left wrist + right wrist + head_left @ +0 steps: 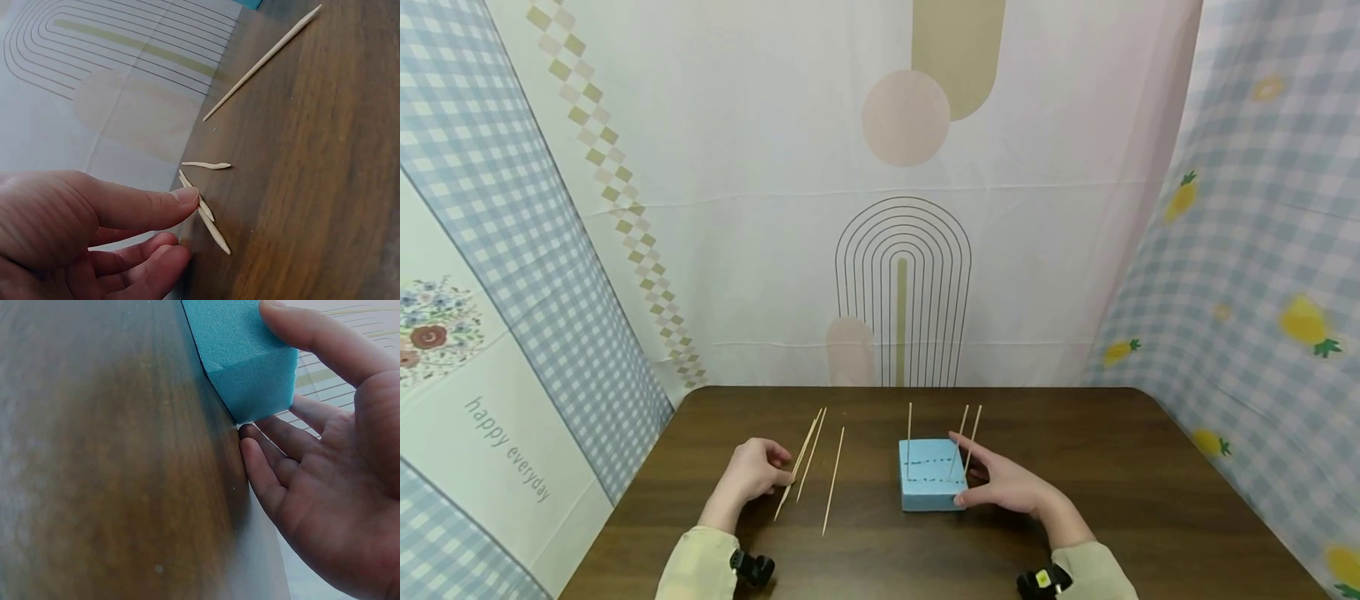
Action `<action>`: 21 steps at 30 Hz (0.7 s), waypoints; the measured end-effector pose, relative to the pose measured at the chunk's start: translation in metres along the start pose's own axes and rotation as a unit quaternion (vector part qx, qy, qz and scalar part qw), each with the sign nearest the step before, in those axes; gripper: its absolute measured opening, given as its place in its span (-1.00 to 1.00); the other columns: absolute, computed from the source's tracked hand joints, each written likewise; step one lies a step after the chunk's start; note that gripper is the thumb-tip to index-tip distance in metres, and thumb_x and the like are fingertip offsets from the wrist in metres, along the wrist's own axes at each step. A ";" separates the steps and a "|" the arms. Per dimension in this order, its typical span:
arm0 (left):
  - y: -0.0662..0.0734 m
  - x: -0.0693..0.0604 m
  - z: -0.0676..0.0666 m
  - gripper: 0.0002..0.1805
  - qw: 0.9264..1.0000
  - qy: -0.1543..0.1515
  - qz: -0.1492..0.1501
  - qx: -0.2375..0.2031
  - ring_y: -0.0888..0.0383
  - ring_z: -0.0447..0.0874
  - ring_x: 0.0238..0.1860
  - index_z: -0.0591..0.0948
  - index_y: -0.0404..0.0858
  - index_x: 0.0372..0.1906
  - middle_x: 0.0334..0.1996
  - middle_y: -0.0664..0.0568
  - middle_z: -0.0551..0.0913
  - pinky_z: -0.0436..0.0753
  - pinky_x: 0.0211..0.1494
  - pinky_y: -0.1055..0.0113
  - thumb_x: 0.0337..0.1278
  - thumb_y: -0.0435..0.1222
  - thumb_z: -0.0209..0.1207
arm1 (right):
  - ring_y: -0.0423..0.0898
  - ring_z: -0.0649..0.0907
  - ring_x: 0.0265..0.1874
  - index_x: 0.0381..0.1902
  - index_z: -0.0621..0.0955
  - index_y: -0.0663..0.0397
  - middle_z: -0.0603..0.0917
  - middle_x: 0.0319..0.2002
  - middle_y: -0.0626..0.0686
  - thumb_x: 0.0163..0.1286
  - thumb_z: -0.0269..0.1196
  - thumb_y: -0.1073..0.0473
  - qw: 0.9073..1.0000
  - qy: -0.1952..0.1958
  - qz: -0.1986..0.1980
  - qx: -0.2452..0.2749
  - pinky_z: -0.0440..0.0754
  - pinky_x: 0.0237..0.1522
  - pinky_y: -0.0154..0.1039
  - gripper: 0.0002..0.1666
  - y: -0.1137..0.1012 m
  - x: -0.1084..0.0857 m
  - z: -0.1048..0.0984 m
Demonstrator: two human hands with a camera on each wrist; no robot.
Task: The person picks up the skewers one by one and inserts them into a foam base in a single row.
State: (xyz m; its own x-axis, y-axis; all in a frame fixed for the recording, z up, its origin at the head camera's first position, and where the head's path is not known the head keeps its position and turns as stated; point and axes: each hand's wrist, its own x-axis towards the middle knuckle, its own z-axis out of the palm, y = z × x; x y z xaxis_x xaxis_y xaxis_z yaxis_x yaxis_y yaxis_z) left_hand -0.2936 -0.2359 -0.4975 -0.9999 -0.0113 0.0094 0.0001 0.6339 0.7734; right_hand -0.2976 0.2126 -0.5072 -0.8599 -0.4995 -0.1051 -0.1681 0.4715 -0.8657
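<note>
A blue foam block (929, 501) sits on the table, its top marked with two dotted rows. Upright in it stand three thin wooden skewers, one on the left (910, 429) and two at the right, the outer one (975, 425) leaning. My right hand (1011, 483) grips the block's right side, thumb (325, 337) at the front and index finger toward the back. Several loose skewers lie left of the block, a lone one (833, 482) nearest it. At the leftmost skewers (215, 234), my left hand (756, 471) touches with its thumb; its fingers stay apart from the thumb.
The brown wooden table (865, 567) ends at a patterned cloth backdrop (775, 275). Checked cloths hang at the left (572, 350) and right (1247, 275). Each wrist carries a small black camera, one on the left (752, 568) and one on the right (1043, 581).
</note>
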 end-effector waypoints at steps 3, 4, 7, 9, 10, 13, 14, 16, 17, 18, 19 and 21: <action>0.000 0.000 -0.002 -0.69 1.000 0.000 -0.006 -0.003 0.09 0.66 -0.54 0.76 -0.39 -0.21 -0.33 -0.12 0.63 0.73 -0.47 0.23 -0.14 -0.55 0.59 | 0.43 0.39 0.49 0.76 0.07 -0.09 0.09 0.67 0.39 0.31 0.54 0.01 1.000 -0.003 -0.001 0.002 0.34 0.47 0.34 0.25 0.000 0.000 0.000; 0.000 0.000 -0.002 -0.68 1.000 -0.001 -0.008 -0.002 0.09 0.66 -0.53 0.76 -0.40 -0.21 -0.32 -0.13 0.63 0.74 -0.46 0.23 -0.15 -0.56 0.59 | 0.43 0.39 0.49 0.76 0.07 -0.09 0.08 0.67 0.39 0.32 0.54 0.01 1.000 -0.003 -0.002 0.002 0.34 0.47 0.34 0.25 0.001 0.000 0.000; -0.001 0.000 -0.005 -0.68 1.000 -0.002 -0.016 -0.002 0.09 0.67 -0.49 0.75 -0.41 -0.19 -0.30 -0.15 0.62 0.76 -0.42 0.22 -0.13 -0.58 0.57 | 0.42 0.38 0.50 0.77 0.06 -0.09 0.07 0.67 0.38 0.33 0.53 0.00 1.000 -0.005 -0.002 0.004 0.33 0.47 0.34 0.25 0.001 0.000 0.000; -0.002 0.000 -0.005 -0.67 1.000 -0.001 -0.022 -0.004 0.09 0.67 -0.49 0.75 -0.42 -0.18 -0.30 -0.16 0.62 0.76 -0.41 0.21 -0.13 -0.60 0.56 | 0.42 0.37 0.50 0.77 0.06 -0.09 0.07 0.67 0.38 0.32 0.53 0.00 1.000 -0.006 -0.002 0.004 0.32 0.48 0.34 0.25 0.000 0.000 0.000; -0.002 0.000 -0.006 -0.67 1.000 -0.002 -0.022 -0.003 0.09 0.67 -0.48 0.75 -0.43 -0.18 -0.30 -0.16 0.62 0.76 -0.41 0.21 -0.13 -0.61 0.55 | 0.42 0.37 0.50 0.77 0.06 -0.10 0.08 0.67 0.38 0.32 0.53 0.00 1.000 -0.005 -0.003 0.003 0.32 0.48 0.34 0.25 0.000 0.000 0.000; -0.003 0.001 -0.007 -0.66 1.000 -0.003 -0.020 0.012 0.09 0.66 -0.47 0.75 -0.43 -0.17 -0.32 -0.14 0.62 0.74 -0.40 0.21 -0.17 -0.63 0.52 | 0.43 0.37 0.50 0.77 0.06 -0.10 0.08 0.67 0.39 0.32 0.53 0.00 1.000 -0.006 -0.003 0.003 0.31 0.48 0.35 0.25 0.000 0.000 0.000; -0.002 0.001 -0.007 -0.65 1.000 -0.002 -0.017 0.023 0.10 0.65 -0.46 0.75 -0.41 -0.18 -0.33 -0.12 0.63 0.72 -0.38 0.22 -0.19 -0.63 0.51 | 0.43 0.37 0.50 0.77 0.06 -0.10 0.08 0.67 0.39 0.32 0.54 0.00 1.000 -0.006 -0.002 0.003 0.31 0.48 0.35 0.25 0.000 0.000 0.001; -0.002 0.001 -0.007 -0.64 0.999 0.001 -0.009 0.045 0.10 0.61 -0.43 0.77 -0.39 -0.18 -0.36 -0.07 0.64 0.68 -0.34 0.23 -0.22 -0.62 0.49 | 0.43 0.37 0.50 0.77 0.06 -0.11 0.08 0.67 0.39 0.32 0.54 0.00 1.000 -0.005 0.000 0.002 0.32 0.47 0.36 0.25 -0.001 0.000 0.001; -0.002 0.002 -0.008 -0.64 0.998 0.004 -0.005 0.056 0.11 0.60 -0.41 0.77 -0.38 -0.18 -0.38 -0.04 0.64 0.65 -0.32 0.24 -0.25 -0.62 0.47 | 0.43 0.37 0.50 0.77 0.06 -0.11 0.08 0.67 0.39 0.32 0.54 0.00 1.000 -0.004 0.001 0.002 0.32 0.47 0.36 0.26 0.000 0.000 0.001; -0.002 0.002 -0.008 -0.63 0.998 0.008 0.000 0.066 0.11 0.58 -0.40 0.77 -0.38 -0.19 -0.40 -0.02 0.64 0.62 -0.31 0.24 -0.27 -0.62 0.46 | 0.43 0.38 0.50 0.77 0.07 -0.11 0.09 0.67 0.39 0.32 0.54 0.00 1.000 -0.003 0.001 0.001 0.32 0.47 0.36 0.26 0.000 0.000 0.001; -0.002 0.002 -0.009 -0.62 0.997 0.012 0.004 0.075 0.11 0.56 -0.38 0.78 -0.37 -0.19 -0.42 0.01 0.64 0.60 -0.30 0.24 -0.30 -0.62 0.43 | 0.43 0.38 0.50 0.77 0.07 -0.11 0.09 0.66 0.39 0.31 0.54 0.00 1.000 -0.002 0.001 0.000 0.31 0.48 0.35 0.26 0.000 0.000 0.000; -0.002 0.002 -0.010 -0.60 0.996 0.019 0.008 0.082 0.11 0.58 -0.38 0.77 -0.39 -0.19 -0.44 0.03 0.64 0.60 -0.29 0.24 -0.34 -0.63 0.38 | 0.42 0.38 0.50 0.76 0.07 -0.11 0.10 0.66 0.39 0.31 0.55 0.00 1.000 0.000 0.001 -0.001 0.31 0.48 0.35 0.26 0.000 0.000 0.000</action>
State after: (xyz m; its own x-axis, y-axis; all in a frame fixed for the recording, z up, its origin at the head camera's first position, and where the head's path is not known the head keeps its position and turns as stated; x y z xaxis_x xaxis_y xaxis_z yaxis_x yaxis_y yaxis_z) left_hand -0.2953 -0.2448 -0.4927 -0.9985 -0.0263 0.0475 0.0115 0.7526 0.6583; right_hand -0.2974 0.2124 -0.5074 -0.8599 -0.4991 -0.1073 -0.1672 0.4740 -0.8645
